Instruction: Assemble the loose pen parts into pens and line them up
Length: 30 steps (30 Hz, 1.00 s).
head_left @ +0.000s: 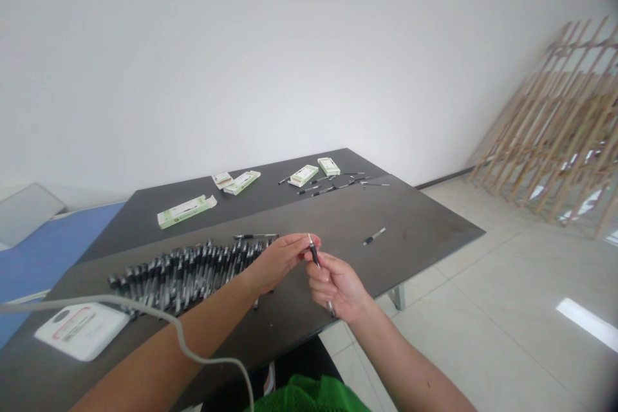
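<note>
My right hand [338, 283] is closed round the barrel of a pen with a black grip [315, 255], held tilted above the table's near edge. The pen's pale tip points up and away, and its other end sticks out below my fingers. My left hand [282, 256] is closed, with thumb and fingers pinching at the tip end; whether a small part sits between them I cannot make out. Left of my left hand lies a wide heap of black and clear pens [188, 273]. A single pen [375, 235] lies on the table to the right.
On the dark table [425, 219] are a green-white open box [187, 210], more boxes [242, 183] and scattered pens and parts [333, 188]. A white plastic container [82, 331] stands front left, with a pale cable [181, 335] crossing nearby. Wooden frames [555, 116] lean at right.
</note>
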{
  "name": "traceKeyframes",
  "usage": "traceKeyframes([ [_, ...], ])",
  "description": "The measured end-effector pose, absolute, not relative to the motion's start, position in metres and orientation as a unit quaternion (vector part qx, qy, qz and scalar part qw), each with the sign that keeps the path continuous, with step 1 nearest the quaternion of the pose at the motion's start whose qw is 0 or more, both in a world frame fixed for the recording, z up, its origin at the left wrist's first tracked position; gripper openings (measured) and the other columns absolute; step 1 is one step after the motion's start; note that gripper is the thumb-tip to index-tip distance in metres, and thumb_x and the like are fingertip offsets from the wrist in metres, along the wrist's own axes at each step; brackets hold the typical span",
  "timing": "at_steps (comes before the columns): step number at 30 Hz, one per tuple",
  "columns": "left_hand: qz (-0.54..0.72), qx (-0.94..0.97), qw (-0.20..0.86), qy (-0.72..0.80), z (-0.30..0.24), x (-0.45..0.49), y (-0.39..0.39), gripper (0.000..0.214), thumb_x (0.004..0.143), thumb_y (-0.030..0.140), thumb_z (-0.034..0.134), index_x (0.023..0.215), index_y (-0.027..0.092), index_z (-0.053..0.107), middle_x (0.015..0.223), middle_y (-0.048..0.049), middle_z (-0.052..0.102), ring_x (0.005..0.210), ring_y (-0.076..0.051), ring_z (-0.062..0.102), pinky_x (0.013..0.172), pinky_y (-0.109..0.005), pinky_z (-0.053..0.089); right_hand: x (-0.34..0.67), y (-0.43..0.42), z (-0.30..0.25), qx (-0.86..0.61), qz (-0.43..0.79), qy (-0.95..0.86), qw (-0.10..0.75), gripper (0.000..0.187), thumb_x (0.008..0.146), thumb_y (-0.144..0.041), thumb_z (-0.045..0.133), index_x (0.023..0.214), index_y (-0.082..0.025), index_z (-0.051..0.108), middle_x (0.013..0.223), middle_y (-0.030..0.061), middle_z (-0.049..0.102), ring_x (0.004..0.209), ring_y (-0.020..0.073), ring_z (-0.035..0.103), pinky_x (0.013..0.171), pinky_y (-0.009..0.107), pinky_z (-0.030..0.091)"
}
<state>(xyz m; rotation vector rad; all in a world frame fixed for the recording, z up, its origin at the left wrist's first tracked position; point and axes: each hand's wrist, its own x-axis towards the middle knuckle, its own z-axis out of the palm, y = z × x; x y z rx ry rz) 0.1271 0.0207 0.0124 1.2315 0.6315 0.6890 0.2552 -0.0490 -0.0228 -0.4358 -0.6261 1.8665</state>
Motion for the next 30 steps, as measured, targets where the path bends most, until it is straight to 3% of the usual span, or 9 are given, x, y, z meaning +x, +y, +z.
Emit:
traceKeyframes([
  [4, 0.299, 0.64, 0.642, 0.298, 0.013, 0.126, 0.022, 0.023, 0.081, 0.035, 0.059, 0.087, 0.016, 0.071, 0.081, -0.0035, 0.065, 0.08, -0.016, 0.057, 0.08, -0.026, 0.04, 0.247, -0.05, -0.028, -0.248, 0.707, -0.287, 0.597, 0.021, 0.08, -0.035, 0.064, 0.089, -0.017, 0.057, 0.06, -0.0075, 0.048, 0.036, 0.0017, 0.024, 0.036, 0.018, 0.016],
  [8, 0.315, 0.681, 0.581, 0.316, 0.012, 0.125, 0.022, 0.022, 0.081, 0.035, 0.058, 0.085, 0.018, 0.07, 0.086, -0.0025, 0.065, 0.084, -0.017, 0.056, 0.083, -0.026, 0.038, 0.243, -0.05, -0.034, -0.351, 0.575, -0.323, 0.665, 0.02, 0.076, -0.031, 0.069, 0.085, -0.017, 0.056, 0.051, -0.0098, 0.045, 0.036, 0.0024, 0.031, 0.038, 0.017, 0.02],
  [14, 0.306, 0.583, 0.693, 0.292, 0.008, 0.128, 0.019, 0.024, 0.08, 0.037, 0.06, 0.084, 0.015, 0.068, 0.077, -0.0032, 0.062, 0.074, -0.015, 0.054, 0.075, -0.026, 0.042, 0.249, -0.051, -0.032, -0.265, 0.724, -0.281, 0.572, 0.028, 0.083, -0.045, 0.056, 0.09, -0.018, 0.058, 0.056, -0.0076, 0.048, 0.031, 0.0028, 0.025, 0.033, 0.019, 0.017],
  [18, 0.323, 0.631, 0.618, 0.341, 0.008, 0.13, 0.019, 0.023, 0.08, 0.036, 0.061, 0.087, 0.016, 0.069, 0.084, -0.0041, 0.065, 0.083, -0.018, 0.056, 0.08, -0.026, 0.04, 0.247, -0.049, -0.035, -0.367, 0.586, -0.331, 0.642, 0.025, 0.076, -0.039, 0.068, 0.077, -0.016, 0.057, 0.057, -0.0059, 0.053, 0.036, 0.0026, 0.035, 0.037, 0.018, 0.021],
  [20, 0.314, 0.643, 0.612, 0.336, 0.009, 0.132, 0.02, 0.023, 0.081, 0.037, 0.06, 0.087, 0.017, 0.069, 0.082, -0.0034, 0.065, 0.082, -0.017, 0.056, 0.078, -0.025, 0.041, 0.249, -0.049, -0.038, -0.358, 0.593, -0.339, 0.637, 0.025, 0.076, -0.039, 0.067, 0.075, -0.016, 0.058, 0.049, -0.0083, 0.046, 0.035, 0.0028, 0.03, 0.037, 0.018, 0.018],
  [24, 0.282, 0.602, 0.691, 0.283, 0.005, 0.139, 0.025, 0.028, 0.082, 0.041, 0.057, 0.086, 0.015, 0.067, 0.07, -0.002, 0.06, 0.065, -0.014, 0.053, 0.067, -0.025, 0.042, 0.257, -0.048, -0.039, -0.239, 0.732, -0.309, 0.558, 0.032, 0.084, -0.049, 0.053, 0.085, -0.018, 0.058, 0.046, -0.0104, 0.038, 0.031, 0.004, 0.018, 0.034, 0.019, 0.016],
  [27, 0.311, 0.604, 0.663, 0.315, -0.001, 0.146, 0.032, 0.028, 0.08, 0.041, 0.06, 0.089, 0.015, 0.068, 0.077, -0.0042, 0.063, 0.073, -0.016, 0.055, 0.071, -0.026, 0.043, 0.263, -0.044, -0.037, -0.331, 0.623, -0.324, 0.631, 0.027, 0.078, -0.043, 0.064, 0.085, -0.017, 0.058, 0.057, -0.0069, 0.051, 0.035, 0.003, 0.028, 0.036, 0.019, 0.019],
  [30, 0.339, 0.605, 0.64, 0.33, -0.003, 0.155, 0.037, 0.028, 0.078, 0.041, 0.063, 0.089, 0.015, 0.069, 0.085, -0.0054, 0.066, 0.08, -0.017, 0.057, 0.076, -0.027, 0.043, 0.272, -0.037, -0.037, -0.374, 0.548, -0.334, 0.669, 0.025, 0.075, -0.039, 0.068, 0.083, -0.017, 0.06, 0.058, -0.0065, 0.052, 0.036, 0.0023, 0.031, 0.037, 0.019, 0.019],
])
